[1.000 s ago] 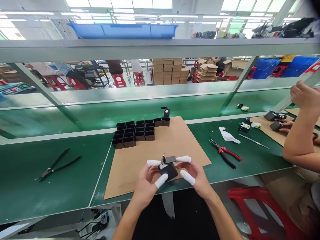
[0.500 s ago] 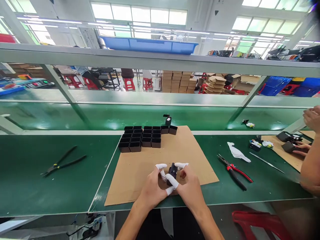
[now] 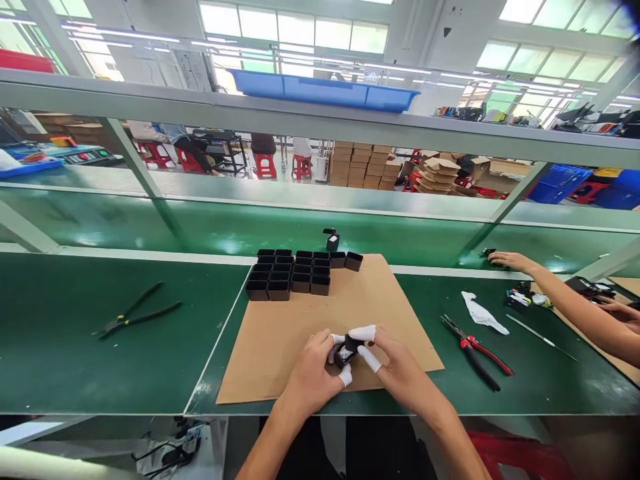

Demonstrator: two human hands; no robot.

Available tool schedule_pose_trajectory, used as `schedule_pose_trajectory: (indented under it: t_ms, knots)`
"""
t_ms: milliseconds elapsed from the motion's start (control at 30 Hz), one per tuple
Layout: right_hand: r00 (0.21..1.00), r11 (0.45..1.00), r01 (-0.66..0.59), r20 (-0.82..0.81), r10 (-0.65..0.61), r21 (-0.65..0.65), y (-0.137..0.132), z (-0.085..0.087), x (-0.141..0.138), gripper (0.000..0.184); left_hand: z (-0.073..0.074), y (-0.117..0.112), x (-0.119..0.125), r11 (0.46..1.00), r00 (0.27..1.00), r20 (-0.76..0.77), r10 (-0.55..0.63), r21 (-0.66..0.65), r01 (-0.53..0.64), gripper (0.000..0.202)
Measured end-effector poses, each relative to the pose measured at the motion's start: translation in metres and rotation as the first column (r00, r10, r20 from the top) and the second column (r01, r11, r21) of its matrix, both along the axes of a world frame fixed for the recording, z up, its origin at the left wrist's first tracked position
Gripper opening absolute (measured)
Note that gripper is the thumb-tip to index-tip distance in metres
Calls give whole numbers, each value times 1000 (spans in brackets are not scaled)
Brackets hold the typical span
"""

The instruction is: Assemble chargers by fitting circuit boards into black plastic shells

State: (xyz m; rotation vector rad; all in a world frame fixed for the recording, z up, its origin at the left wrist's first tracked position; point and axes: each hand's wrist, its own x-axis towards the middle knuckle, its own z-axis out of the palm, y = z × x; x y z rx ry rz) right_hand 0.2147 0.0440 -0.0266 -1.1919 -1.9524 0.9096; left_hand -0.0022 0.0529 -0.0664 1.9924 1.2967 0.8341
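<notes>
Low over the near part of the cardboard sheet [image 3: 270,367], my left hand [image 3: 314,375] grips a small black box [image 3: 344,355] from its left side. White finger covers are on the fingertips of both hands. My right hand [image 3: 400,363] pinches the dark lid-like top piece [image 3: 354,343] of that box between thumb and fingers. The top piece is tilted up, and something whitish shows inside the box. Farther back on the sheet stand several open black boxes [image 3: 279,287] in rows.
Black-handled pliers [image 3: 135,313] lie to the left. Red-and-black pliers [image 3: 470,350], a white cloth [image 3: 483,313] and a thin metal rod [image 3: 540,337] lie to the right. A black box with a raised top [image 3: 333,241] stands behind the rows. A co-worker's arm [image 3: 565,290] reaches in from the right.
The box in my hands has gone from closed-looking to having its top tilted up, whitish inside showing. My right hand has shifted right. The co-worker's arm has stretched toward the back ledge.
</notes>
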Motion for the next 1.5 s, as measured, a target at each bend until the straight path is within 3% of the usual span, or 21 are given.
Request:
schedule_pose_trajectory:
  t_ms: [167,300,467,633,800,1067,1167,1300,1433,1500]
  knots:
    - [971,988,-151,192,142,33,10,12,6,30,0,0,-3,999,999,23,-24,-25,25,21]
    - [919,966,-230,353,178,114,12,11,6,44,0,-1,-4,999,999,38,-29,-31,30,23]
    - [933,952,-245,310,181,183,15,1,5,51,3,-1,-4,999,998,51,-29,-40,31,25]
    - [987,968,-140,105,121,209,12,-14,1,32,5,0,-4,998,998,48,-47,-40,49,23]
    - [999,986,-16,-29,21,167,6,-27,-3,27,1,0,-4,996,997,36,-68,-49,70,22]
    - [959,975,208,-214,-187,82,-2,-42,-21,23,1,-1,-5,996,997,22,-80,-29,80,13]
    - [928,961,274,-253,-272,-28,-6,-42,-28,24,1,-1,-4,997,997,21,-77,-15,77,15]
    - [886,925,356,-266,-379,-133,-6,-43,-32,33,-1,-3,-1,997,997,19,-75,10,75,11]
    - [744,785,608,-261,-616,-120,-7,-45,-28,55,1,-8,-1,989,992,-12,-123,81,124,20]
    - [704,758,624,-283,-651,-191,-9,-45,-22,58,3,-10,-2,971,979,-67,-194,129,202,26]
